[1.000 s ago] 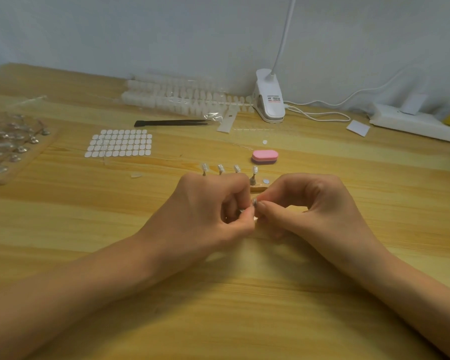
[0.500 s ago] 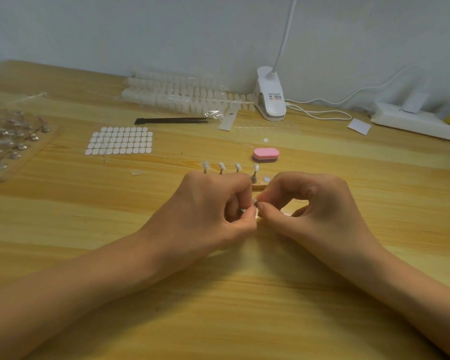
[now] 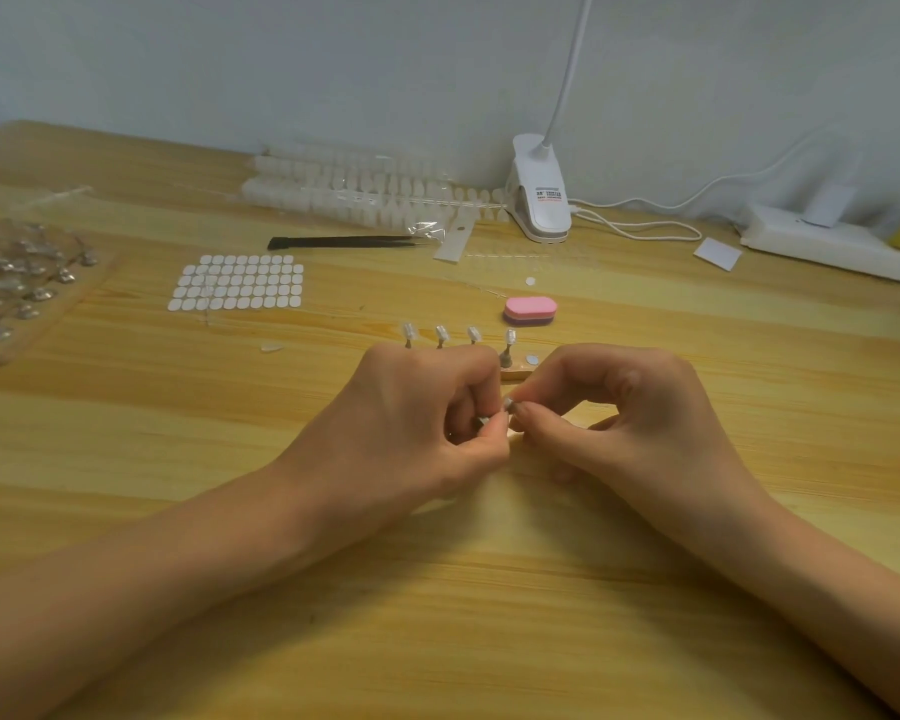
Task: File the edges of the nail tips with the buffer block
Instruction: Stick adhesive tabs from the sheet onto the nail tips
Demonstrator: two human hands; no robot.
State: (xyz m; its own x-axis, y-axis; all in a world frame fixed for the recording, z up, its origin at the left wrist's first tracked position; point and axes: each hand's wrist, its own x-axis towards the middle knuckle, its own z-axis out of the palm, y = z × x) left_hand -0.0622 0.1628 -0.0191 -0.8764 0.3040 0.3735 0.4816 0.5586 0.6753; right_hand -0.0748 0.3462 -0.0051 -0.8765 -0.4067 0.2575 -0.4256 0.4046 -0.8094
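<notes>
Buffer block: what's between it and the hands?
Head view: a wooden stand with nail tips on pegs sits between the buffer block and the left hand and right hand.

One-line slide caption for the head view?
Left hand and right hand pinch a nail tip; pink buffer block lies untouched on the table.

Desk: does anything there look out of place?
One loose nail tip lies alone on the table, left of the stand; a stray white dot sits behind the buffer block. Nothing looks spilled or broken.
</notes>
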